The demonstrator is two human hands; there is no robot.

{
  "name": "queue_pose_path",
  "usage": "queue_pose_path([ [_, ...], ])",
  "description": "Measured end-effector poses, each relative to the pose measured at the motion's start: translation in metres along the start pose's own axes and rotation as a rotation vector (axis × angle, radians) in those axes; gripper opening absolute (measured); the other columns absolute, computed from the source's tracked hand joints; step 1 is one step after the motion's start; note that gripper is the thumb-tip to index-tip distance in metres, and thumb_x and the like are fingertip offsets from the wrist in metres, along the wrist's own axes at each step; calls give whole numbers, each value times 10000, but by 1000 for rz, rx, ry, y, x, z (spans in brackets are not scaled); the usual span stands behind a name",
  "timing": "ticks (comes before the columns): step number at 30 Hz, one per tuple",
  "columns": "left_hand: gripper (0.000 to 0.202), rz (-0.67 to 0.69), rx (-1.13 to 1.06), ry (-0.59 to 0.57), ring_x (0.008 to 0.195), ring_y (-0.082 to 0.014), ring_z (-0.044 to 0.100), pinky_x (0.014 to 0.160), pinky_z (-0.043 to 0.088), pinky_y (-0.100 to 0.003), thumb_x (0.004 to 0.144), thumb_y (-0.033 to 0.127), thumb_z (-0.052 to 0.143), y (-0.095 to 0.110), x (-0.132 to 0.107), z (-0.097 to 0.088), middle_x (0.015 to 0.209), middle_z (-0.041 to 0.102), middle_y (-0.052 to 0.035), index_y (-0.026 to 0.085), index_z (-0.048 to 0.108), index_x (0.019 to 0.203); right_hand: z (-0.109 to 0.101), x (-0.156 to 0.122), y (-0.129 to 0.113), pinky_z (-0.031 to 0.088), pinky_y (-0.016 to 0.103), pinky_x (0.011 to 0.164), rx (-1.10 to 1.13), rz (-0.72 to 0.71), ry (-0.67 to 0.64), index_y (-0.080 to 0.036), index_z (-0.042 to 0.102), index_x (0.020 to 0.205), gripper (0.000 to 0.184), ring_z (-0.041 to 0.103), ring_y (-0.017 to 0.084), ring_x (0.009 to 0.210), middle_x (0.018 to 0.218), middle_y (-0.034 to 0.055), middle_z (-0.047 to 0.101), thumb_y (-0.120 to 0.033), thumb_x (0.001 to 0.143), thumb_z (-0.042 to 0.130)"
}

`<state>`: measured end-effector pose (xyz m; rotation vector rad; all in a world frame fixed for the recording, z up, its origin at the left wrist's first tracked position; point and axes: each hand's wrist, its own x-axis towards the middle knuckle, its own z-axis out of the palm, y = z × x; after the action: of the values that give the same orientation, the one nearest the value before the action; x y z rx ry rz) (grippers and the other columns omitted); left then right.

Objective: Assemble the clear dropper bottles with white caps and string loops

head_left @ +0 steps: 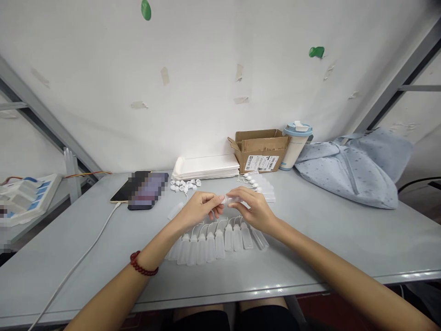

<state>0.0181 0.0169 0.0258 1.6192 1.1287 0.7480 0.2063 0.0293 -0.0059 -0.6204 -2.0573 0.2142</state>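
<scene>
My right hand [253,205] grips a small translucent plastic bottle [234,199], held roughly level above the table. At the bottle's neck end, the thumb and index finger of my left hand [204,205] are closed on what looks like a white cap [223,200]; the fingers partly hide it. Below both hands, several similar squeeze bottles [211,248] lie in a row, with thin curved white tubes at their necks. Loose white caps [185,185] lie in a heap beyond my left hand. More bottles with white caps [265,186] lie behind my right hand.
Behind the caps is a stack of white envelopes [206,166], beside an open cardboard box [263,149] and a lidded cup [294,147]. A pale blue cloth bag [347,172] lies at right. Two phones [148,191], one with a white cable [82,257], lie left.
</scene>
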Motion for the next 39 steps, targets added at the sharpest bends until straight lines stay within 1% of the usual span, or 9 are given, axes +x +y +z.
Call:
queue_pose_path([
  [7, 374, 82, 51, -25, 625, -132, 571, 612, 463, -241, 811, 461, 543, -2, -1, -2, 676, 644, -42, 130, 648, 672, -2, 0, 1, 484, 280, 603, 0, 0, -44, -152, 593, 987, 134, 598, 158, 699, 810, 77, 660, -171, 881, 513],
  [11, 267, 158, 191, 74, 675, -148, 565, 627, 449, -246, 789, 398, 573, -1, -3, 1, 706, 638, -28, 147, 645, 735, -4, 1, 2, 471, 268, 582, -21, 13, -64, -152, 616, 974, 149, 597, 152, 660, 759, 64, 666, -212, 889, 509],
  [15, 169, 320, 397, 176, 670, -142, 541, 652, 437, -250, 781, 318, 582, -2, -3, 5, 726, 637, -25, 160, 635, 757, -6, 0, 3, 479, 269, 587, 3, 103, -97, -152, 640, 969, 176, 617, 154, 652, 762, 64, 687, -256, 881, 529],
  [17, 161, 347, 438, 202, 669, -141, 546, 649, 432, -243, 789, 309, 577, -2, -3, 5, 733, 645, -26, 163, 641, 765, -7, 1, 3, 487, 271, 599, 19, 149, -115, -153, 648, 968, 182, 630, 157, 668, 784, 67, 698, -264, 878, 534],
  [21, 245, 255, 335, 124, 754, -158, 597, 664, 441, -230, 846, 363, 506, 0, -4, 2, 809, 683, -26, 177, 663, 811, -8, 2, 2, 485, 269, 603, 15, 157, -136, -159, 656, 962, 187, 630, 158, 684, 803, 66, 698, -274, 882, 531],
  [26, 381, 112, 225, 16, 658, -142, 588, 627, 447, -231, 871, 435, 444, 0, -2, -1, 721, 659, -29, 148, 630, 703, -7, 3, 0, 471, 268, 599, -7, 112, -116, -129, 640, 975, 196, 599, 149, 655, 767, 66, 674, -255, 890, 517],
  [31, 366, 93, 171, -6, 646, -138, 572, 621, 442, -230, 865, 431, 456, 3, -4, 1, 678, 620, -19, 148, 597, 681, -8, 3, -2, 457, 265, 619, 13, 129, -157, -141, 633, 961, 189, 598, 148, 672, 771, 59, 671, -223, 905, 473],
  [35, 293, 240, 400, 83, 620, -131, 517, 566, 382, -232, 885, 356, 446, 2, -7, 5, 660, 576, -6, 159, 578, 713, -8, 4, -5, 434, 261, 632, 56, 162, -183, -133, 637, 947, 224, 586, 146, 685, 786, 65, 665, -207, 912, 428],
  [39, 188, 501, 638, 175, 658, -146, 514, 604, 387, -256, 903, 229, 412, -6, -7, 8, 723, 584, -31, 159, 563, 817, -11, 8, -9, 383, 244, 580, 148, 337, -249, -139, 650, 889, 256, 514, 121, 593, 673, 23, 600, -244, 905, 418],
])
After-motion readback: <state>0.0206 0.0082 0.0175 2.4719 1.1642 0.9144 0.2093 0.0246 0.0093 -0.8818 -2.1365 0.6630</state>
